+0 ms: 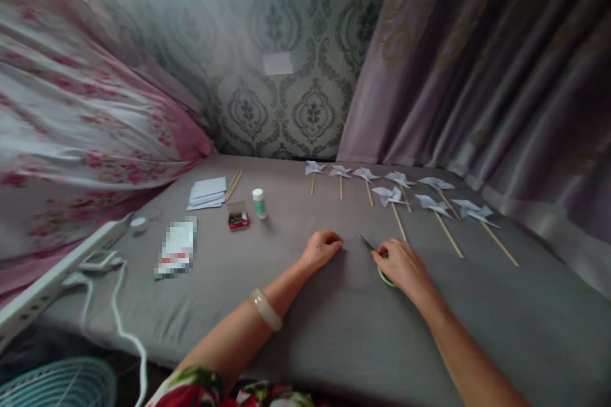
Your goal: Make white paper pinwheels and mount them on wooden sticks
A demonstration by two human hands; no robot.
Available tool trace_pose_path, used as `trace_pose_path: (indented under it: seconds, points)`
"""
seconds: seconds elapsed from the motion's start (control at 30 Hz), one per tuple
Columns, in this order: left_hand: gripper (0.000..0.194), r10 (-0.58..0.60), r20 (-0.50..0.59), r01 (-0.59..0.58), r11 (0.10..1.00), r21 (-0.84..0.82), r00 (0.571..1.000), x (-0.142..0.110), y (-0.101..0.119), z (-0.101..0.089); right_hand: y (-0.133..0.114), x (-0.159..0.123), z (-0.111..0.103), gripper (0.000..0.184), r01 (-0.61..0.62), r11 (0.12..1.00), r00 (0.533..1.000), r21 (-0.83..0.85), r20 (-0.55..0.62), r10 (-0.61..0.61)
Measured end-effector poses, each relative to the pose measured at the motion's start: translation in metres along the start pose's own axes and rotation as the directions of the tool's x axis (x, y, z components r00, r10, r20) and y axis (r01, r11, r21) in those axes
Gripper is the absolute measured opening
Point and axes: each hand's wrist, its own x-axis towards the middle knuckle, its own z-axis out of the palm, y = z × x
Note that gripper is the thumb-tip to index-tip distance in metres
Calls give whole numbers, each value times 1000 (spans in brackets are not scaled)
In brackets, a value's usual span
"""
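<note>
My right hand [401, 265] is closed on a pair of scissors [387, 278] with green handles. Their blades point up and to the left, away from me, just above or on the grey sheet. To the left, my left hand [322, 249] rests low over the sheet with its fingers curled together, and nothing shows in it. Several white paper pinwheels [390, 196] on wooden sticks lie beyond and to the right of my right hand. A glue stick [259, 203] with a white cap stands upright beyond my left hand, beside a small red box [238, 217] of small metal pieces.
A stack of white paper [207, 194] and some thin wooden sticks [233, 185] lie at the back left. Closer are a blurred packet [177, 247] and a small white round thing [139, 224]. A power strip [62, 280] with white cables runs along the left edge.
</note>
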Motion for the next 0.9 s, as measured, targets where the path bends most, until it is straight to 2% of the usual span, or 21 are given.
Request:
trace_pose_path:
  seconds: [0.17,0.27,0.33,0.4,0.47,0.53,0.63,0.7,0.77,0.83,0.9]
  points:
    - [25,37,117,-58,983,176,992,-14,0,-13,-7,6,15,22,77,997,995,-17,-56,-77]
    - [23,77,254,-139,962,235,964,-27,4,-27,-9,6,22,22,83,997,994,-7,-75,-83]
    - [22,110,365,-206,950,236,925,-36,8,-41,-8,5,26,22,69,998,994,10,-89,-68]
    - [20,145,428,-257,942,217,892,-45,13,-57,-6,4,29,23,77,997,991,31,-111,-73]
    - [18,155,445,-267,943,200,882,-53,19,-76,-5,3,32,25,95,994,986,54,-144,-86]
    - [18,150,424,-240,956,167,893,-59,24,-98,-4,2,34,27,111,991,978,79,-188,-94]
    - [19,166,320,-196,979,63,933,-63,25,-134,-6,0,36,27,127,987,963,104,-249,-97]
    - [24,123,185,-120,992,-28,975,-60,19,-162,-8,-2,36,27,132,985,955,111,-279,-97]
    - [29,60,-23,-62,994,-91,998,-52,8,-191,-10,-3,35,27,129,984,952,121,-292,-89]
    - [34,16,-257,-49,991,-122,966,-43,-8,-219,-11,-3,36,27,114,982,954,150,-292,-67]
    - [34,-24,-516,-62,987,-147,856,-34,-25,-244,-11,-2,37,27,85,972,957,220,-289,-18]
